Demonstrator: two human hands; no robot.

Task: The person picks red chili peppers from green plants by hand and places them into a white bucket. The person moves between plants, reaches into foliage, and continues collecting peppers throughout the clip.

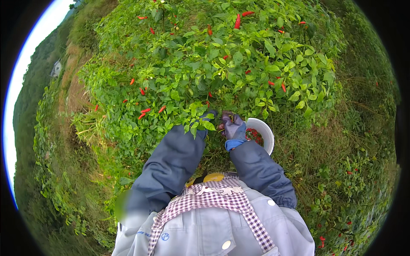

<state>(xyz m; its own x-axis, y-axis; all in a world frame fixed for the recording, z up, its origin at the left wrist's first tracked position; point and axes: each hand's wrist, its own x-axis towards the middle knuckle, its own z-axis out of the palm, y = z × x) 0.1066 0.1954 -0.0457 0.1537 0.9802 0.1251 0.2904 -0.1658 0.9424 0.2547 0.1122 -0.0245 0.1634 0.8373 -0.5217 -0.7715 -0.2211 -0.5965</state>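
Note:
Both my hands wear dark gloves and reach into the near side of a leafy chili pepper plant (205, 73). Leaves cover most of my left hand (209, 116), so its fingers and anything in them are hidden. Just to its right, my right hand (234, 126) has its fingers bent among the stems; whether they grip something is unclear. A red chili pepper (208, 104) hangs just above my left hand. Beside my right wrist stands a white bucket (268, 136), with red chili peppers (253, 137) inside, partly hidden by my glove and sleeve.
More red peppers (237, 21) hang across the foliage, with a cluster (144, 112) at the left. Dry grass and weeds (307, 140) lie right of the bucket. Another pepper plant (352, 172) grows at the lower right. A checked apron (214, 200) covers my front.

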